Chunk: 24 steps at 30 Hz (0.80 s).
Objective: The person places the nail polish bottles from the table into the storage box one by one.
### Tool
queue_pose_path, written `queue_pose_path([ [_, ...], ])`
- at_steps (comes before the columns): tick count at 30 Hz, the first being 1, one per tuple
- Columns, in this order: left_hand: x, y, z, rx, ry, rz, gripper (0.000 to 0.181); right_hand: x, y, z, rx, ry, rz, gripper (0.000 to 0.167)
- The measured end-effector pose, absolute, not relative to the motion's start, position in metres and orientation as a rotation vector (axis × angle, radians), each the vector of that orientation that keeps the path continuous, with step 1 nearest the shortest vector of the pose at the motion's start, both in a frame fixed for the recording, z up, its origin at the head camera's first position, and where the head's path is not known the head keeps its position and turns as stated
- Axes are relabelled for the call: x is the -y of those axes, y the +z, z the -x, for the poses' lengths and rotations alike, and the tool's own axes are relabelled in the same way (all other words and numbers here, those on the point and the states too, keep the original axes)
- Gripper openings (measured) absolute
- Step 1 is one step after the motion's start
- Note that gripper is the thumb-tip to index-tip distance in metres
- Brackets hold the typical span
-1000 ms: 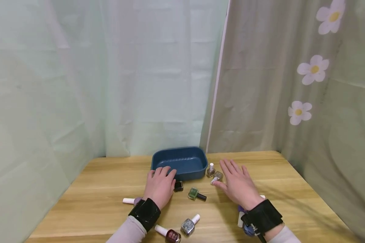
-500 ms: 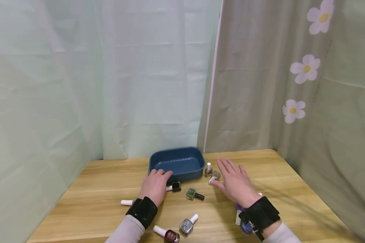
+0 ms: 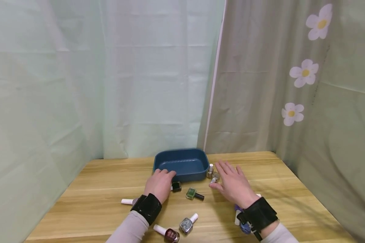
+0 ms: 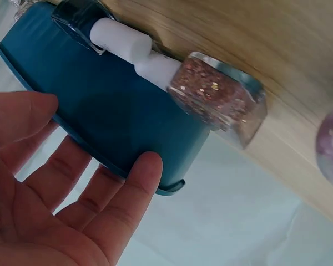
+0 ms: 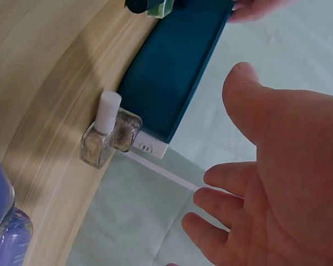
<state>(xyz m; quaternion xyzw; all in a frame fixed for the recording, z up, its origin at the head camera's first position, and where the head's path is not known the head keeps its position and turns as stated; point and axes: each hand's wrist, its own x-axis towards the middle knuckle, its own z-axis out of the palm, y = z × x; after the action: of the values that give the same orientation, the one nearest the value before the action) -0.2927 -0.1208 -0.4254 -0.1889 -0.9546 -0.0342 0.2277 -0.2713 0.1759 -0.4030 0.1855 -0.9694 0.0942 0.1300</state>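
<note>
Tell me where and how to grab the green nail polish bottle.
The green bottle is probably best pinched across its squared body, from above: it lies on its side, bare tabletop around it, and its black cap is slimmer.

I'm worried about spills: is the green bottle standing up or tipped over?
Tipped over: the green bottle lies on its side on the table, its black cap pointing sideways.

Pale curtains, one bearing white flowers, hang behind a wood-grained table.
</note>
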Motion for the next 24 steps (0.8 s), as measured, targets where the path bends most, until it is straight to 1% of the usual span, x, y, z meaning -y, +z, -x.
queue_pose_path([
  [10, 0.105, -0.423, 0.294, 2.608, -0.097, 0.553, 0.021, -0.175, -0.402, 0.267, 2.844, 0.304, -0.567, 0.081],
  [24, 0.094, -0.419, 0.294, 2.598, -0.098, 0.591, 0.024, -0.179, -0.393, 0.263, 2.854, 0.309, -0.608, 0.078],
])
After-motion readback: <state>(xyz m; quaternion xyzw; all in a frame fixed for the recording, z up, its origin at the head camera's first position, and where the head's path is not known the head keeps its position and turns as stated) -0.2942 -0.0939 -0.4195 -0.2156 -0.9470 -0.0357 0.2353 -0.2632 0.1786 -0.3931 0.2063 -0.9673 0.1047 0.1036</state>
